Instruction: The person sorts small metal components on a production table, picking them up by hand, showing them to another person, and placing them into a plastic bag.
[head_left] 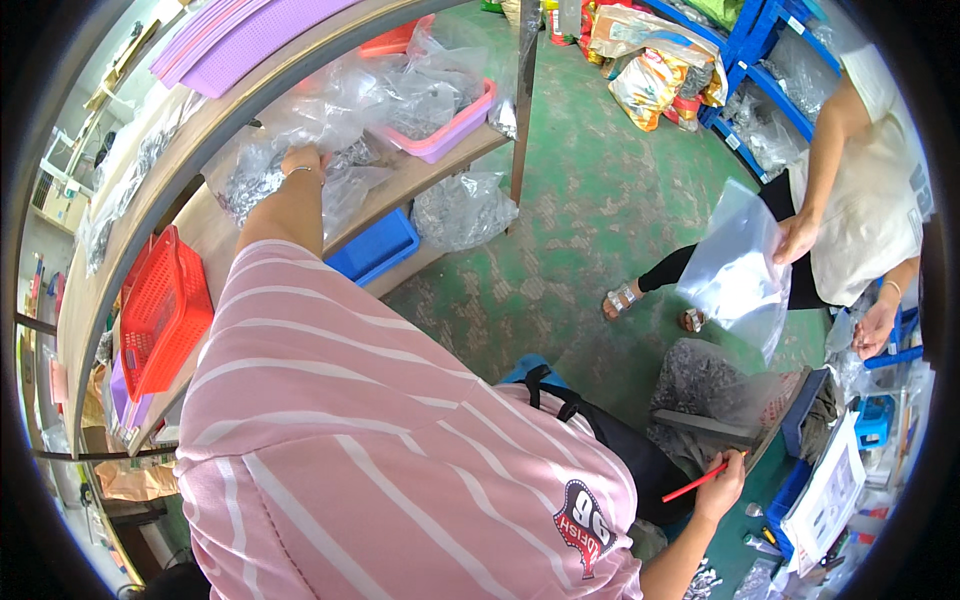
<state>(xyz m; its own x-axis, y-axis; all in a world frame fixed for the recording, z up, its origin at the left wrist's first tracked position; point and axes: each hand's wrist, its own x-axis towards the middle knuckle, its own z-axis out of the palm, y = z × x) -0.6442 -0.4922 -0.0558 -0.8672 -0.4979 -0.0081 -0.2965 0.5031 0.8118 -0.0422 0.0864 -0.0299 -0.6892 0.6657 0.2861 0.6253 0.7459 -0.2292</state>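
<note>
Shelf (402,198) beside green floor (575,190); right hand (722,487) closed round 1 pen (692,484), long axis slanting lower-left; left hand (303,160) at bags (335,105), grip unclear.

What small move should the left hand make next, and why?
Probably settle the left hand securely on the clear plastic bag beside it: its grip can't be confirmed from this view, and the right hand is occupied, holding a red pen.

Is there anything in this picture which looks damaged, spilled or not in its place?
The green painted floor looks damaged: its coating seems worn into many greyish-brown patches. The clear plastic bags beside the left hand lie loosely heaped, but nothing there looks plainly spilled.
</note>
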